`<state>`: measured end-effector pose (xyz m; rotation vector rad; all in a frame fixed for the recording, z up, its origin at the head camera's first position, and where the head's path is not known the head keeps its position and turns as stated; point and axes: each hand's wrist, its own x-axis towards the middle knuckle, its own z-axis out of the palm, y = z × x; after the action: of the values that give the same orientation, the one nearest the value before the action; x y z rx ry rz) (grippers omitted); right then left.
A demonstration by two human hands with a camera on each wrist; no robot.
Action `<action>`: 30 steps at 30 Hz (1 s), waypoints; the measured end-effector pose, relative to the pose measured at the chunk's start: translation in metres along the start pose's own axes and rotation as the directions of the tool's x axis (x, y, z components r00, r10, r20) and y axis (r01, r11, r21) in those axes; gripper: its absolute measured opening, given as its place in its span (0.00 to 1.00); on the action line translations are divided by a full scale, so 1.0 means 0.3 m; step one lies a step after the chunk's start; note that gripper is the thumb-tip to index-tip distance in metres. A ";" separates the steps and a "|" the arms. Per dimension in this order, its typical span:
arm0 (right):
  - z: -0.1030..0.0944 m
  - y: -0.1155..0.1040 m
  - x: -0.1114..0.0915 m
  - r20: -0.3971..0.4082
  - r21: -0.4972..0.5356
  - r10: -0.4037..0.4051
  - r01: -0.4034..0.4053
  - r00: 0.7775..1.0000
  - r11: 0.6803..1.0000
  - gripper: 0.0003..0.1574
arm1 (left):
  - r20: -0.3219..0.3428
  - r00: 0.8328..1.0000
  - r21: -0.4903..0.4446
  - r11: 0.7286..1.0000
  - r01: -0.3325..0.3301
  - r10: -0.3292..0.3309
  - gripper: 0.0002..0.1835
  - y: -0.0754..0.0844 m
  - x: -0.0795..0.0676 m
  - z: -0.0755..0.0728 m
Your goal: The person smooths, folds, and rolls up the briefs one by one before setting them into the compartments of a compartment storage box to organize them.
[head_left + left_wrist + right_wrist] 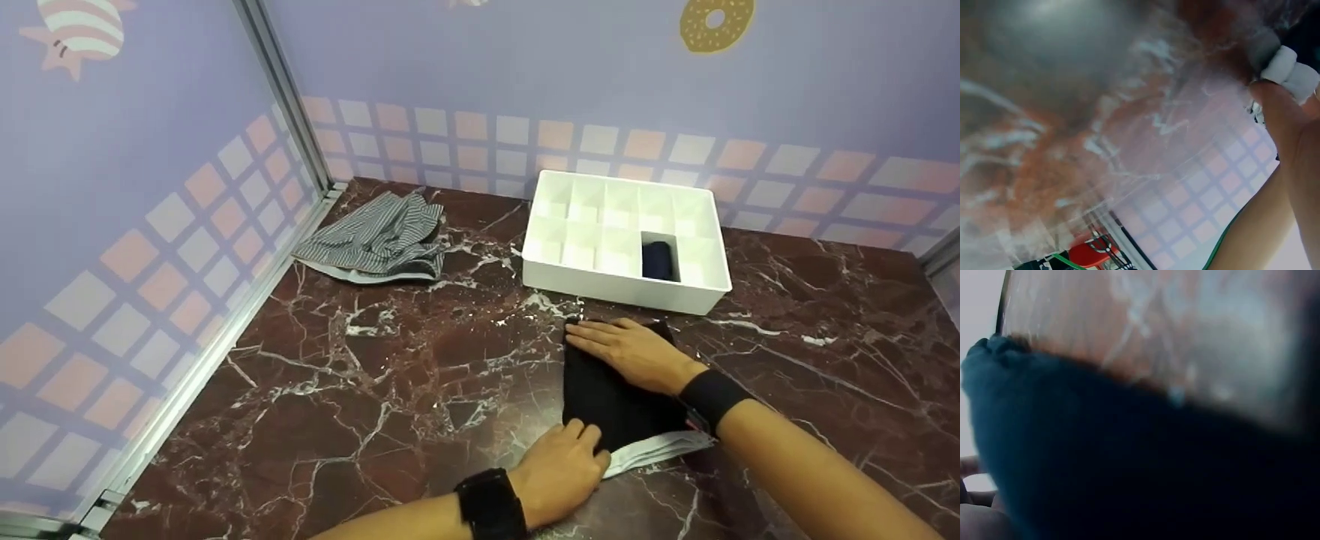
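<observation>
A black folded garment (611, 401) with a white band (652, 452) along its near edge lies on the marbled tabletop. My right hand (634, 352) rests flat on its far part, fingers extended to the left. At the near left corner my left hand (564, 469) pinches the garment with curled fingers. The white band (1292, 73) bunches by the left thumb (1278, 109) in the left wrist view. Dark cloth (1100, 455) fills most of the right wrist view, with part of the right hand (982, 520) at the lower left.
Just beyond the garment stands a white divided box (626, 296); a dark rolled cloth (658, 260) sits in one front-row compartment. A grey striped garment (375, 236) lies crumpled at the back left. Patterned walls (480, 67) edge the marbled tabletop (315, 420).
</observation>
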<state>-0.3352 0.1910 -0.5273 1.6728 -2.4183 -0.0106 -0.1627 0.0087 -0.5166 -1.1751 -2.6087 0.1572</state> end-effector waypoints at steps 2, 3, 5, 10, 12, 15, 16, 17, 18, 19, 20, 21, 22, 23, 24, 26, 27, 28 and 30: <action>0.000 0.000 -0.008 0.014 0.013 0.040 -0.040 0.999 0.999 0.35 | -0.013 1.000 0.020 1.000 -0.012 0.012 0.10 0.004 -0.001 0.007; -0.001 0.000 -0.012 0.024 0.014 0.060 -0.060 0.998 0.998 0.35 | -0.021 1.000 0.029 0.999 -0.016 0.017 0.09 0.004 -0.004 0.010; -0.004 0.000 -0.021 0.050 0.019 0.096 -0.097 0.994 0.995 0.35 | -0.035 0.999 0.043 0.999 -0.023 0.024 0.09 -0.003 -0.010 0.012; -0.018 0.001 -0.052 0.112 0.015 0.184 -0.187 0.976 0.982 0.37 | -0.028 0.999 0.028 0.999 -0.030 0.030 0.05 -0.048 -0.039 0.007; -0.024 0.002 -0.066 0.125 0.014 0.212 -0.216 0.969 0.976 0.37 | -0.003 1.000 0.026 0.999 -0.024 0.024 0.04 -0.075 -0.051 0.001; -0.029 0.003 -0.087 0.125 0.003 0.230 -0.232 0.965 0.973 0.37 | 0.040 0.999 0.041 0.999 -0.012 0.010 0.03 -0.117 -0.063 -0.006; -0.030 0.004 -0.091 0.118 -0.004 0.229 -0.230 0.966 0.973 0.37 | 0.052 0.999 0.055 0.998 -0.007 0.004 0.03 -0.132 -0.066 -0.008; -0.031 0.006 -0.096 0.110 -0.014 0.226 -0.226 0.968 0.974 0.36 | 0.063 0.998 0.073 0.997 -0.002 -0.003 0.03 -0.147 -0.068 -0.010; -0.030 0.007 -0.100 0.099 -0.025 0.221 -0.220 0.970 0.975 0.36 | 0.069 0.998 0.086 0.996 0.004 -0.010 0.03 -0.162 -0.070 -0.011; -0.029 0.008 -0.104 0.087 -0.035 0.215 -0.213 0.973 0.976 0.35 | 0.069 0.997 0.098 0.995 0.011 -0.017 0.03 -0.176 -0.072 -0.009; -0.029 0.010 -0.108 0.076 -0.046 0.209 -0.206 0.975 0.977 0.35 | 0.073 0.997 0.106 0.994 0.020 -0.028 0.03 -0.189 -0.072 -0.008; -0.030 0.010 -0.111 0.071 -0.053 0.205 -0.202 0.976 0.978 0.35 | 0.074 0.996 0.113 0.993 0.034 -0.042 0.03 -0.202 -0.072 -0.007; -0.030 0.011 -0.114 0.073 -0.055 0.205 -0.201 0.976 0.978 0.35 | 0.079 0.995 0.120 0.991 0.050 -0.059 0.03 -0.215 -0.070 -0.004; -0.032 0.010 -0.118 0.078 -0.053 0.207 -0.203 0.975 0.978 0.35 | 0.086 0.993 0.127 0.990 0.067 -0.078 0.04 -0.228 -0.068 -0.001; -0.035 0.010 -0.123 0.080 -0.047 0.210 -0.206 0.974 0.977 0.35 | 0.093 0.991 0.133 0.988 0.084 -0.097 0.04 -0.240 -0.065 0.001; -0.040 0.006 -0.131 0.083 -0.034 0.220 -0.218 0.972 0.975 0.34 | 0.124 0.982 0.135 0.983 0.123 -0.140 0.06 -0.263 -0.056 0.005; -0.042 0.003 -0.136 0.085 -0.022 0.229 -0.228 0.970 0.973 0.34 | 0.144 0.976 0.139 0.980 0.143 -0.163 0.08 -0.274 -0.051 0.007; -0.043 -0.001 -0.141 0.084 -0.007 0.240 -0.240 0.967 0.971 0.34 | 0.171 0.968 0.141 0.977 0.162 -0.185 0.12 -0.286 -0.046 0.007; -0.046 -0.015 -0.150 0.072 0.018 0.265 -0.267 0.962 0.964 0.34 | 0.226 0.947 0.130 0.970 0.205 -0.230 0.21 -0.309 -0.037 0.011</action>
<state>-0.3134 0.2327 -0.5216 1.3648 -2.6869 0.0050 -0.2232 -0.0612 -0.5027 -0.8709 -2.8765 0.4086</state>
